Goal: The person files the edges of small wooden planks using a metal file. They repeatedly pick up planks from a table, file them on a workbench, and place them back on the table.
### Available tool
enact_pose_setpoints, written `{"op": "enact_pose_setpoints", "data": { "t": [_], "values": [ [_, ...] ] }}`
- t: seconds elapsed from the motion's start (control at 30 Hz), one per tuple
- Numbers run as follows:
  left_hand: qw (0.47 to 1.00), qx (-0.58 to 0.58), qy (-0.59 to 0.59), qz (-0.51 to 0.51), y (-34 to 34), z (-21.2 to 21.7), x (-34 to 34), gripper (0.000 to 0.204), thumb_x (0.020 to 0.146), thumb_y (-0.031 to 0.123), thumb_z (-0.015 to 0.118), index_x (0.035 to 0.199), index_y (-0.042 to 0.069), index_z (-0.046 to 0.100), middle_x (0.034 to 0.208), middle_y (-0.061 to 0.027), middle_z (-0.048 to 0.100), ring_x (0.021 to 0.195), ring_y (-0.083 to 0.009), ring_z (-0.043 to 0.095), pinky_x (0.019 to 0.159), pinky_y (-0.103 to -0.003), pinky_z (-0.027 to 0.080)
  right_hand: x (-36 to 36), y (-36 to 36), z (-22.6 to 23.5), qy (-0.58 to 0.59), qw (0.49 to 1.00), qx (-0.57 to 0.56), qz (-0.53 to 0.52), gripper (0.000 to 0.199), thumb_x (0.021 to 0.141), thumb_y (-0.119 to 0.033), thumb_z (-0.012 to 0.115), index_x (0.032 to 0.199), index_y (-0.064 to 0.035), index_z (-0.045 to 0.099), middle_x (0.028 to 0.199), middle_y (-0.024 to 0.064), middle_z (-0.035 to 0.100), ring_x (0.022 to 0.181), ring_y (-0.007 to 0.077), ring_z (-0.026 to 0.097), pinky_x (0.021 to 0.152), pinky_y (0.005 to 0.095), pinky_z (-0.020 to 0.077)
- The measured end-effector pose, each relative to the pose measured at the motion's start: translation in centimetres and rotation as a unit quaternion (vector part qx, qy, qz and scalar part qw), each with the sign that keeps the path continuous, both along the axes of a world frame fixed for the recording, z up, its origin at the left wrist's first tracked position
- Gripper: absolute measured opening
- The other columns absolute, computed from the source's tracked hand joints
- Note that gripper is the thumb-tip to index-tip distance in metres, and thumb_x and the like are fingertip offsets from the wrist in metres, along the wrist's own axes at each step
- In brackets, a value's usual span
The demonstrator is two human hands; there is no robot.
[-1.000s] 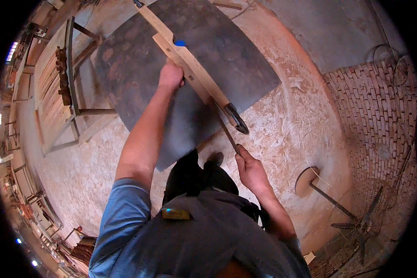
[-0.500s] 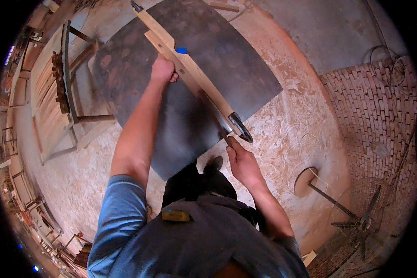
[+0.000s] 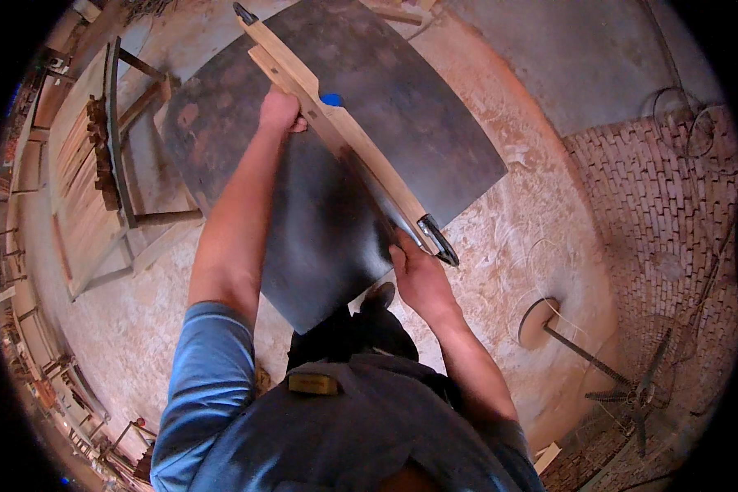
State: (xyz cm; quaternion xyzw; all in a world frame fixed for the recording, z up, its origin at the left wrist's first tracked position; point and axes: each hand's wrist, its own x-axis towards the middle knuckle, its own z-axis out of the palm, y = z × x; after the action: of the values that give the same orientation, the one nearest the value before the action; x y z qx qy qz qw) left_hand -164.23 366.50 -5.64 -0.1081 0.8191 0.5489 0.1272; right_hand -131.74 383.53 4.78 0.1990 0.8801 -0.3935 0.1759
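Observation:
A long wooden bar [image 3: 377, 175] with black capped ends lies diagonally over a dark tabletop, a blue round piece [image 3: 330, 99] beside its notched middle. Along its left side runs a narrower wooden strip [image 3: 275, 75] with small slots, its near stretch dark. My left hand [image 3: 281, 111] is closed on this strip, toward its far end. My right hand [image 3: 422, 277] is closed at the strip's near end, close beside the black end cap [image 3: 438, 239]; part of its grip is hidden.
The dark tabletop [image 3: 443, 123] slopes off with its near corner by my legs. To the left stands a wooden frame [image 3: 115, 131] with stacked slats. On the right a pedestal fan [image 3: 635, 395] lies near a brick-paved strip [image 3: 656, 189].
The slotted strip and my left hand have shifted away and left along the black-ended bar. My right hand has also moved up toward the bar's near end. The view has shifted slightly.

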Motion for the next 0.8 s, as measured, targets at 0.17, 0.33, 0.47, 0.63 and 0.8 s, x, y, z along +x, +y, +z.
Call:
{"op": "enact_pose_setpoints", "data": {
  "t": [0.17, 0.33, 0.47, 0.63, 0.8],
  "values": [
    [0.999, 0.047, -0.009, 0.006, -1.2, -1.4, -2.6, 0.029, 0.085, 0.003, 0.042, 0.111, -0.005, 0.053, 0.075, -0.0178, 0.065, 0.047, -0.0239, 0.061, 0.036, -0.038, 0.044, -1.6, -1.0, -0.7, 0.019, 1.000, 0.024, 0.003, 0.039, 0.098, -0.025, 0.048, 0.130, -0.0031, 0.054, 0.106, 0.0262, 0.065, 0.103, 0.0425, 0.061, 0.090, 0.0453, 0.0481],
    [1.000, 0.018, -0.021, -0.010, -1.7, -1.2, -4.3, 0.027, 0.085, 0.002, 0.041, 0.107, -0.004, 0.056, 0.075, -0.0164, 0.064, 0.045, -0.0222, 0.058, 0.035, -0.037, 0.044, -3.3, -2.0, -0.5, 0.014, 0.999, 0.034, -0.010, 0.040, 0.098, -0.027, 0.049, 0.130, -0.0037, 0.054, 0.104, 0.0260, 0.065, 0.102, 0.0428, 0.061, 0.090, 0.0459, 0.0478],
    [0.993, 0.109, -0.050, 0.018, -1.7, 0.5, -4.6, 0.027, 0.087, 0.002, 0.039, 0.108, -0.002, 0.056, 0.071, -0.0137, 0.062, 0.043, -0.0187, 0.056, 0.033, -0.033, 0.042, -4.7, -2.6, -0.6, 0.028, 0.999, 0.031, -0.010, 0.041, 0.098, -0.028, 0.048, 0.130, -0.0043, 0.054, 0.103, 0.0262, 0.065, 0.102, 0.0431, 0.061, 0.090, 0.0461, 0.0478],
    [0.992, 0.117, -0.047, 0.029, -2.9, 0.6, -7.2, 0.028, 0.089, 0.004, 0.039, 0.114, -0.002, 0.048, 0.071, -0.0121, 0.055, 0.041, -0.0182, 0.048, 0.032, -0.034, 0.030, -7.4, -3.8, 0.1, 0.019, 0.999, 0.025, -0.011, 0.041, 0.098, -0.029, 0.048, 0.131, -0.0059, 0.054, 0.106, 0.0264, 0.064, 0.105, 0.0430, 0.059, 0.092, 0.0460, 0.0464],
    [0.998, -0.032, 0.049, -0.035, -4.5, -1.9, -12.2, 0.030, 0.086, 0.007, 0.045, 0.113, -0.003, 0.054, 0.084, -0.0193, 0.067, 0.055, -0.0240, 0.066, 0.044, -0.034, 0.053, -11.5, -4.9, -1.0, 0.076, 0.996, 0.043, 0.006, 0.036, 0.098, -0.027, 0.049, 0.126, -0.0072, 0.057, 0.099, 0.0275, 0.065, 0.096, 0.0458, 0.061, 0.086, 0.0517, 0.0483]
  ]
}}
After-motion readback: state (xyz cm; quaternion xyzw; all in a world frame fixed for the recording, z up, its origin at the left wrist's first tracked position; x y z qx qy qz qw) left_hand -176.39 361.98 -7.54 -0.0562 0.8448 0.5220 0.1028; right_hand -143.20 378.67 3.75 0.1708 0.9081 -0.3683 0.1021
